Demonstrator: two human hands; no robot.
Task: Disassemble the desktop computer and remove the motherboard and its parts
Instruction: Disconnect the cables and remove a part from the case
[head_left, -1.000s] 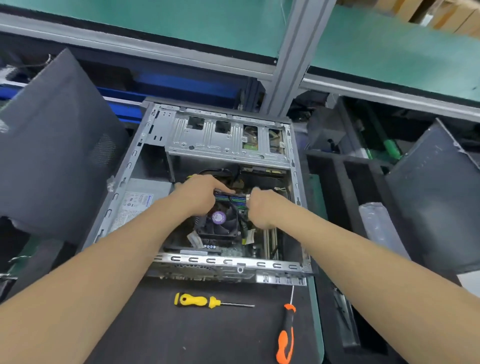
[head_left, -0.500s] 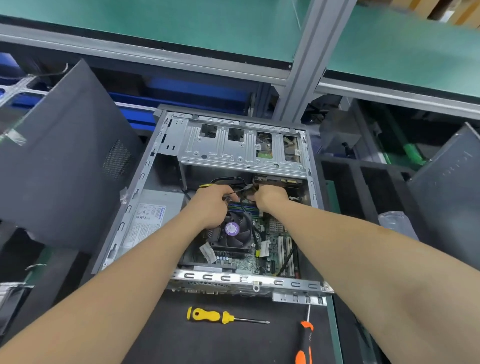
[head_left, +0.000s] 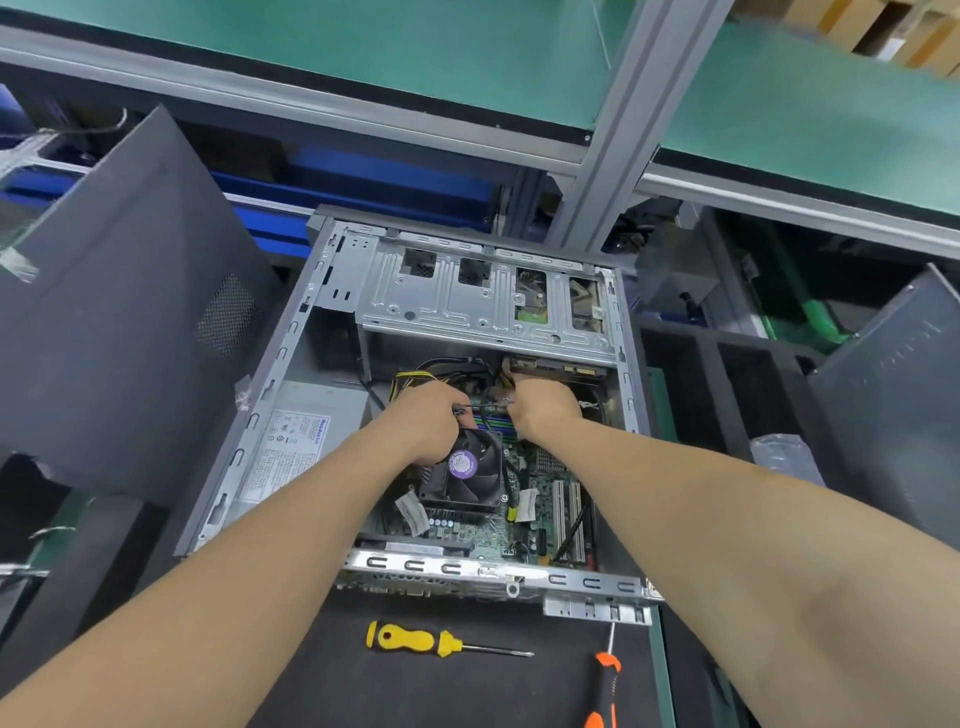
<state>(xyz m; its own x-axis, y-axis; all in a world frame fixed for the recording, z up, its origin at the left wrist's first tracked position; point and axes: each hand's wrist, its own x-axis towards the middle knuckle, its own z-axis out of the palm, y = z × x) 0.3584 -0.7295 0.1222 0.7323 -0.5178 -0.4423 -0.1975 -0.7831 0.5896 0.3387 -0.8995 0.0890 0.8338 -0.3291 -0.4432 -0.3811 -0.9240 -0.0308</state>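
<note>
An open desktop case (head_left: 291, 395) lay on a black mat (head_left: 447, 686), its motherboard (head_left: 540, 499) exposed beside the power supply (head_left: 296, 447). Both hands reached in above the purple-labelled cooler fan (head_left: 465, 467): the left hand (head_left: 426, 415) and right hand (head_left: 545, 408) were each curled around thin dark cables (head_left: 485, 405) stretched between them. A yellow screwdriver (head_left: 410, 640) and an orange screwdriver (head_left: 605, 686) lay in front.

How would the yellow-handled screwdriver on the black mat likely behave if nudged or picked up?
The yellow screwdriver lies flat on the black mat, untouched. Its rounded handle looks apt to roll if pushed sideways. It is probably stiff and light, and the bulbous, contoured handle should give a hand a secure grip.
</note>
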